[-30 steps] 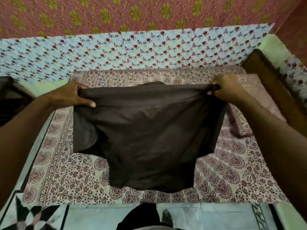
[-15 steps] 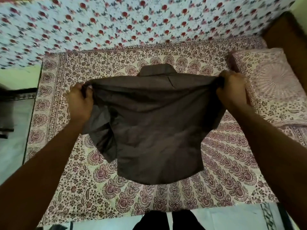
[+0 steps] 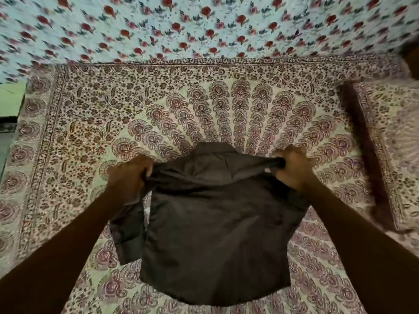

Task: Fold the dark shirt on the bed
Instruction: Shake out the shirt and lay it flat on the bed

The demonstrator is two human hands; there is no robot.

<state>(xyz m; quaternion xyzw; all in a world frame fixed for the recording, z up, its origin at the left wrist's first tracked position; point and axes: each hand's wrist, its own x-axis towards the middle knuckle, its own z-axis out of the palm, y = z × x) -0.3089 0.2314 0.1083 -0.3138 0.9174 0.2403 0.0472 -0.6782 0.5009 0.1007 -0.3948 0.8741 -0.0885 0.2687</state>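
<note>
**Held up by both shoulders: dark shirt point(image 3: 215, 234) over the bed point(image 3: 90, 132)**

Head view, looking forward and down. Spread between two bare arms above a bed with a paisley-printed cover in cream and maroon.

Gripped at its left shoulder by the left hand point(image 3: 129, 175), fingers point(image 3: 147, 172) curled tight round a bunch of the cloth. Gripped at its right shoulder by the right hand point(image 3: 292, 168), fingers point(image 3: 271, 169) likewise clamped on gathered cloth, knuckles turned up toward the camera. Pulled sideways between the two fists, with slack folds along the shoulder line.

Collar point(image 3: 215, 150) at the top, between the hands and a little beyond them. Body of the garment hanging down toward the near edge of the bed, hem lowest in the picture. One short sleeve point(image 3: 127, 232) drooping at the left, under the left forearm, with a sliver of the bed cover showing between it and the body. Other sleeve hidden behind the right forearm. Cannot tell whether the hem rests on the cover or hangs just clear of it, nor which face of the garment is turned to the camera.

Farther off, at the right edge of the bed: a pillow point(image 3: 390, 143) in a matching print, well apart from the garment. Along the far side: a pale blue floral cloth point(image 3: 204, 26) with red flowers, blurred.
</note>
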